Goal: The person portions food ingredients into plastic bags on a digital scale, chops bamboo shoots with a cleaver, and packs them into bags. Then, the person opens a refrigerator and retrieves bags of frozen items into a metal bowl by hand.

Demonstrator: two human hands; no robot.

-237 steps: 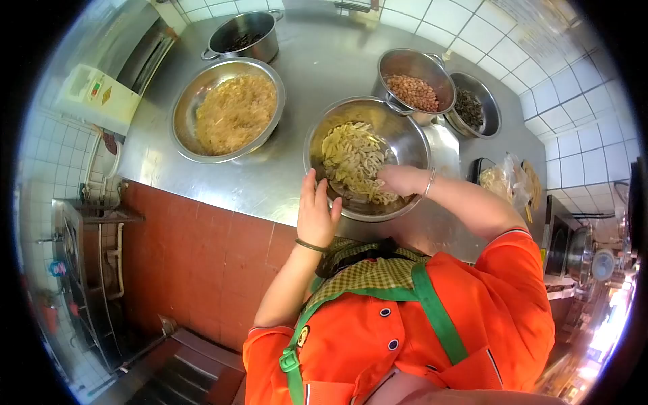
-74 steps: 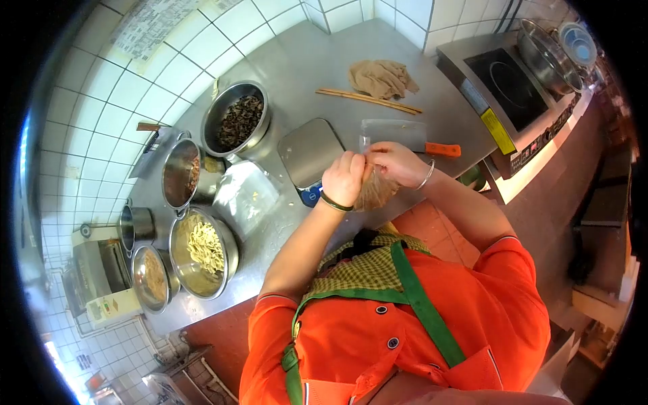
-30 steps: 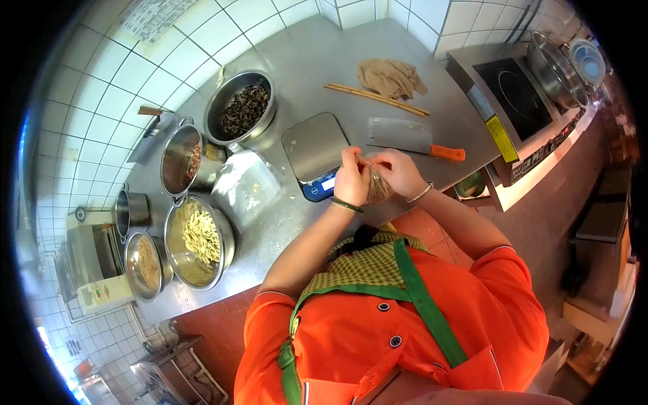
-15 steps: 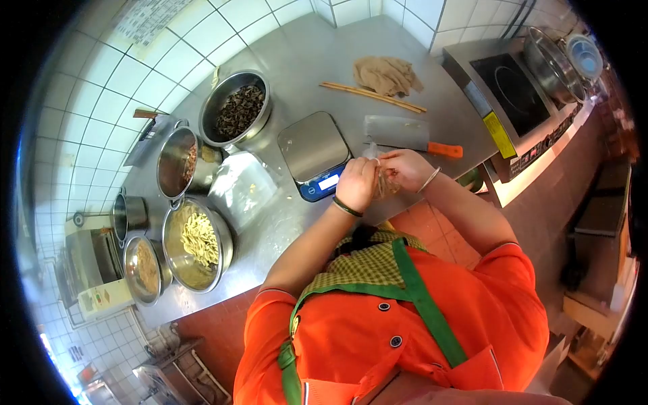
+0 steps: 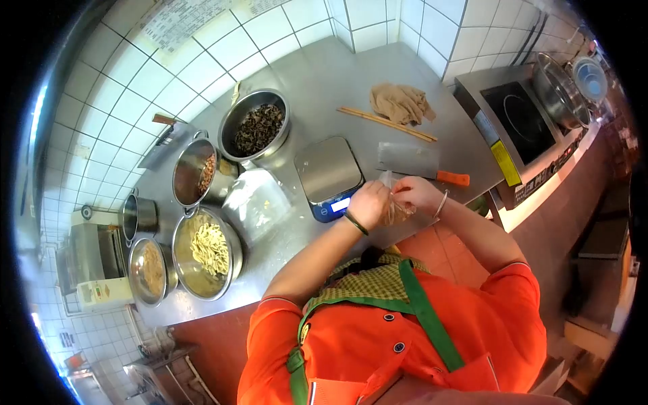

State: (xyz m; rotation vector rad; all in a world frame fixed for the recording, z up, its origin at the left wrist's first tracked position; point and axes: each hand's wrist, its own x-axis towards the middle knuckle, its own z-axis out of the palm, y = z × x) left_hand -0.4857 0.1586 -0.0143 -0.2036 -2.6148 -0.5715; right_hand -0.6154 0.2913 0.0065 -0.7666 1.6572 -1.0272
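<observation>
Close together at the table's front edge, both hands pinch the top of a clear plastic bag [image 5: 395,214] with light brown contents hanging below. My left hand [image 5: 370,204], with a dark bangle at the wrist, is closed on its gathered neck. Opposite it, my right hand [image 5: 420,194] has its fingers closed on the same neck. Fingertips partly hide the grip. Just left of the hands lies a digital kitchen scale [image 5: 329,170] with a lit display and a bare plate. Behind them is a cleaver [image 5: 409,158] with an orange handle [image 5: 453,178].
Left on the steel table [image 5: 317,74] stand metal bowls of dark shredded food [image 5: 258,128], pale yellow strips [image 5: 210,248] and brown food [image 5: 150,271], plus a pot [image 5: 194,169]. Plastic bags [image 5: 256,204] lie beside them. Chopsticks [image 5: 387,124], a cloth [image 5: 401,103] and an induction cooker [image 5: 518,116] are farther right.
The whole view has shifted, so the table things appear slightly lower and farther right. Both hands stay together on the bag's neck.
</observation>
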